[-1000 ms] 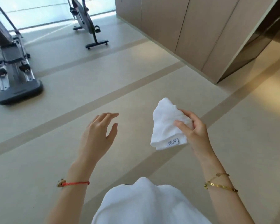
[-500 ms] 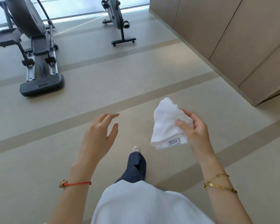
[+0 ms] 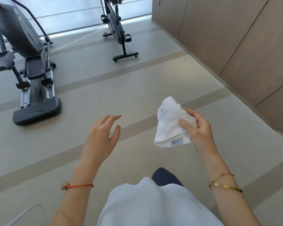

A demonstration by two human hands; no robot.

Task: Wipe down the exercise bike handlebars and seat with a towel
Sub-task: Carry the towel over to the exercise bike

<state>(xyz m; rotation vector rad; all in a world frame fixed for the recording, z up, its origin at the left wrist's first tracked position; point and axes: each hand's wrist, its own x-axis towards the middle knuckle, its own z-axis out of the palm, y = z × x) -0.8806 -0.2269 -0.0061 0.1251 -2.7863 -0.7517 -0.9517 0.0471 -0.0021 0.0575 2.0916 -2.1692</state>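
The person stands on a pale gym floor (image 3: 137, 88) crossed by darker bands, looking down at both hands held out in front of a white top (image 3: 153, 207). The right hand (image 3: 201, 132), at about four o'clock from the centre of the view, grips a bunched white towel (image 3: 170, 124) between thumb and fingers; the cloth rises in a crumpled peak above the grip and a small printed label (image 3: 176, 142) hangs at its lower hem. The print on that label is too small to read. Two gold bracelets (image 3: 225, 185) circle the right wrist. The left hand (image 3: 100, 137), at about seven o'clock, is empty, its fingers loosely spread and slightly curled, palm turned toward the towel and well apart from it. A red cord bracelet (image 3: 78, 186) sits on the left wrist.

The exercise bike (image 3: 116, 28) stands at twelve o'clock, far from both hands, near a bright window; only its frame, pedals and floor bars show, with the handlebars and seat cut off by the top edge. An elliptical trainer (image 3: 26, 62) fills the ten o'clock area, its ribbed rear step nearest the person. Tan wall panels (image 3: 235, 46) run along the two o'clock side. A dark trouser leg (image 3: 165, 176) shows just beyond the top's hem, and what may be a thin metal frame (image 3: 28, 212) appears at seven o'clock, too faint to identify.
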